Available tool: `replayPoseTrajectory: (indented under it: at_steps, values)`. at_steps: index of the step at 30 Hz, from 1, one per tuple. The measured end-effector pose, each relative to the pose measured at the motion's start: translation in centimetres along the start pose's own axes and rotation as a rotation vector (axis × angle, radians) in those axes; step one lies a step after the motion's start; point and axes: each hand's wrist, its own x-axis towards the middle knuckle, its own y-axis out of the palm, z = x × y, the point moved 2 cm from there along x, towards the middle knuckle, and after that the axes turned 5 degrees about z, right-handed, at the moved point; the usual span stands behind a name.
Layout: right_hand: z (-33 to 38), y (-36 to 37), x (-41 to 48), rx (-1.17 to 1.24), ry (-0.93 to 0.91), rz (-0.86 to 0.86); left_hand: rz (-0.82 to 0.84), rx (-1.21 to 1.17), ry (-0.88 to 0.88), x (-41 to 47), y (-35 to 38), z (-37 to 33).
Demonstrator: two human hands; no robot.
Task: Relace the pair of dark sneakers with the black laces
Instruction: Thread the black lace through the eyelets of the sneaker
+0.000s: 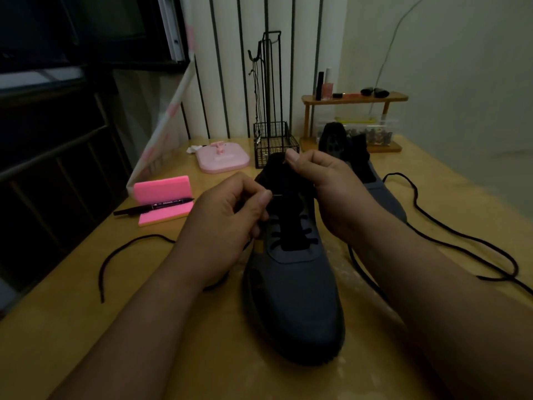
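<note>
The wooden table (86,327) carries everything. The near sneaker (291,298) stands in the middle of it, toe toward me, between my forearms. The second sneaker (377,194) lies behind my right hand, near the back of the table, and I see no lace in the part of it that shows.

One loose black lace (121,249) curves over the table on my left and runs in under my left wrist. Another length (450,229) loops wide on my right. I cannot tell which strand belongs to which shoe.

My right hand (326,192) is curled over the top of the near sneaker, thumb and fingers pinching the black tongue (281,174) and holding it up and back. My left hand (227,223) is closed in a narrow pinch — thumb and forefinger on the stiff lace tip (277,195), which points across toward the tongue.

The lower rows are crossed already (291,229), so I judge I am midway up this shoe, feeding the tip into one of the upper eyelets.

The next move calls for small, exact work — line the tip up with the hole, push it through, then shift my pinch to the far side and draw the slack snug. The light is dim and the lace is black on black, so I would go by feel and keep the tongue flat.
</note>
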Motion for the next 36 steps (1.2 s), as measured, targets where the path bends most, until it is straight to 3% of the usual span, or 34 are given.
replayPoseTrajectory:
  at_steps: [18,36]
  values:
    - [-0.5,0.5,0.1,-0.003,-0.006,-0.013,0.195,0.155,0.008,0.0,-0.3,0.5]
    - [-1.1,0.3,0.5,-0.089,-0.038,-0.002,0.063,-0.030,-0.059,-0.1,0.4,0.2]
